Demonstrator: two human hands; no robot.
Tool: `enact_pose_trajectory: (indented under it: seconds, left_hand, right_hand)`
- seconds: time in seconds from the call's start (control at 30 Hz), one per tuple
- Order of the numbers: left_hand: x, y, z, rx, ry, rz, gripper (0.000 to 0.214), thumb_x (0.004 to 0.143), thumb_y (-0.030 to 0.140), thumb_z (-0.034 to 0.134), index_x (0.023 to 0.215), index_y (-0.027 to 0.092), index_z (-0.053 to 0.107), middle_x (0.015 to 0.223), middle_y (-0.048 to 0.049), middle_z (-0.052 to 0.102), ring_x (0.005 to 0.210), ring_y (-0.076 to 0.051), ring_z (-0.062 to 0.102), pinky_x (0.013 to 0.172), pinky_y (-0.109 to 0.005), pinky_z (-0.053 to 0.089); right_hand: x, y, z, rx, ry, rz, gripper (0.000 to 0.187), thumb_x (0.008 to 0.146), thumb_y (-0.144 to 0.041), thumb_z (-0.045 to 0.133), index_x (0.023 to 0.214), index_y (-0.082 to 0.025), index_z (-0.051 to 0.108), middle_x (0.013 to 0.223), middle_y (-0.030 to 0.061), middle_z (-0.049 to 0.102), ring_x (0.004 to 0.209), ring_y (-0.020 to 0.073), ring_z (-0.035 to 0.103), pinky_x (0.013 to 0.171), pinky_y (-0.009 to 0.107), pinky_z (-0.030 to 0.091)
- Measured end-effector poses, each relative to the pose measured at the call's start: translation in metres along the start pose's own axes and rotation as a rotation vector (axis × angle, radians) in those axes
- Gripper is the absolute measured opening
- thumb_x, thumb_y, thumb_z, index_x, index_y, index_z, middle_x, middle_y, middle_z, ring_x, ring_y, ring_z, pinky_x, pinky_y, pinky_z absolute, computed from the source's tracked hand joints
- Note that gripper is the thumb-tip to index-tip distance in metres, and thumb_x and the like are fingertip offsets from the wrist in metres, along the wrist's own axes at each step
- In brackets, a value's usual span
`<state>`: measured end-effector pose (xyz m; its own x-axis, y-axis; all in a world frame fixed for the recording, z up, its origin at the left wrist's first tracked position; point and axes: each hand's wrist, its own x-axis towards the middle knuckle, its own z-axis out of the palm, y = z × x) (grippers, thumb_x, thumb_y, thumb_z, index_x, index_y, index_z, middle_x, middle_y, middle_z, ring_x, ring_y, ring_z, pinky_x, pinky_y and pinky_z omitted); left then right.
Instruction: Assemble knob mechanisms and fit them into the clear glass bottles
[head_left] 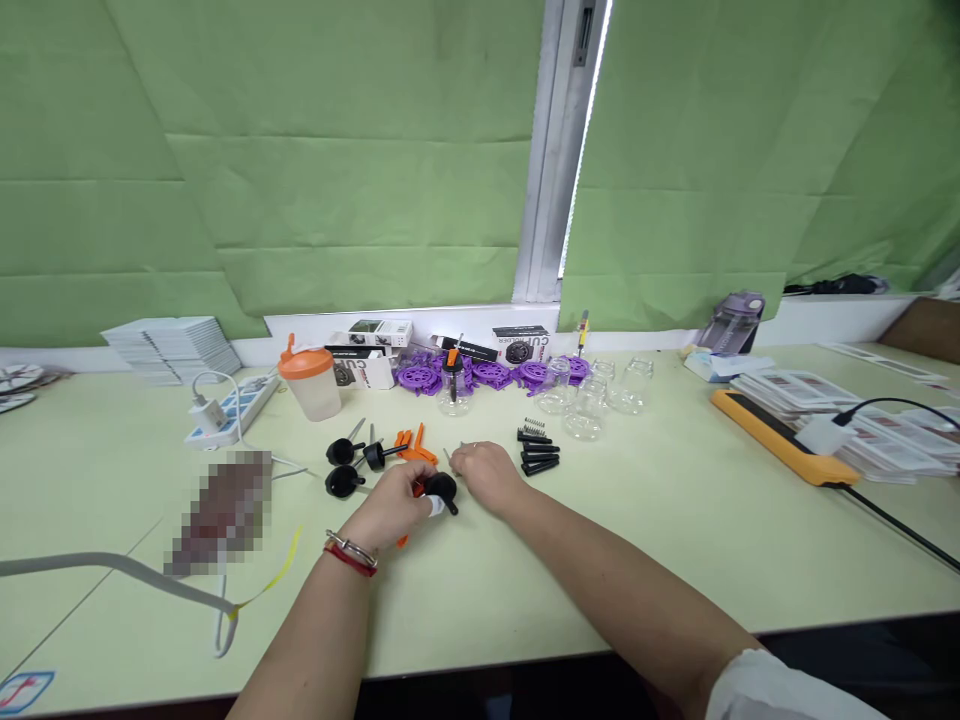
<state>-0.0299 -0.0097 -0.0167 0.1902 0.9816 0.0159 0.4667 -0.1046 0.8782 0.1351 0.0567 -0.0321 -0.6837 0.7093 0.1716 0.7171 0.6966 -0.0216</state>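
My left hand (pixel 396 503) is closed around a round black cap (pixel 442 487) with a short spout; a bit of orange shows beside its fingers. Just to the right, my right hand (pixel 486 474) is closed in a pinch low over the table. A thin pale rod end shows by its fingertips, but what they grip is mostly hidden. Left of the hands lie more black caps (pixel 343 482) with thin stems. Orange levers (pixel 417 446) lie beyond my left hand. Right of my right hand sit slim black handle-like pieces (pixel 540 456) and small springs (pixel 534 427).
Clear glass bottles (pixel 585 415) and a bottle with a black-and-orange top (pixel 453 385) stand behind. Further back are purple plastic pieces (pixel 491 374) and boxes (pixel 371 368). An orange-lidded cup (pixel 311 385), power strip (pixel 236 412) and grey hose (pixel 112 565) are left; an orange power strip (pixel 784 440) is right.
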Motion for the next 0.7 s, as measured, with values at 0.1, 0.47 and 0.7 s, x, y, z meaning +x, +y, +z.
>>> enact_pose_trajectory:
  seconds: [0.1,0.47,0.7]
  left_hand:
    - [0.003,-0.005,-0.002,0.078,0.126,-0.034,0.024,0.064,0.026,0.062,0.086,0.016,0.063,0.077,-0.0017,0.062,0.07,-0.017,0.056,0.067,-0.03,0.044]
    - [0.005,-0.005,0.005,-0.009,0.047,0.067,0.033,0.071,0.029,0.06,0.101,0.017,0.062,0.09,-0.0044,0.065,0.085,-0.02,0.059,0.075,-0.03,0.045]
    - [0.009,-0.015,-0.004,0.17,0.362,-0.071,0.027,0.074,0.033,0.054,0.093,0.018,0.068,0.079,-0.0027,0.066,0.064,-0.016,0.056,0.059,-0.028,0.042]
  right_hand:
    - [-0.004,0.001,-0.005,0.158,0.051,0.036,0.024,0.087,-0.013,0.043,0.081,-0.017,0.066,0.088,0.0081,0.069,0.087,0.0189,0.06,0.075,0.028,0.039]
    - [-0.032,-0.016,-0.017,1.444,-0.086,0.496,0.036,0.082,-0.025,0.057,0.114,-0.011,0.05,0.061,-0.0009,0.061,0.039,0.0083,0.05,0.036,0.019,0.03]
    - [-0.031,0.015,-0.036,1.685,0.429,0.609,0.033,0.077,-0.021,0.059,0.107,-0.011,0.049,0.059,-0.0015,0.061,0.042,0.0081,0.05,0.039,0.019,0.034]
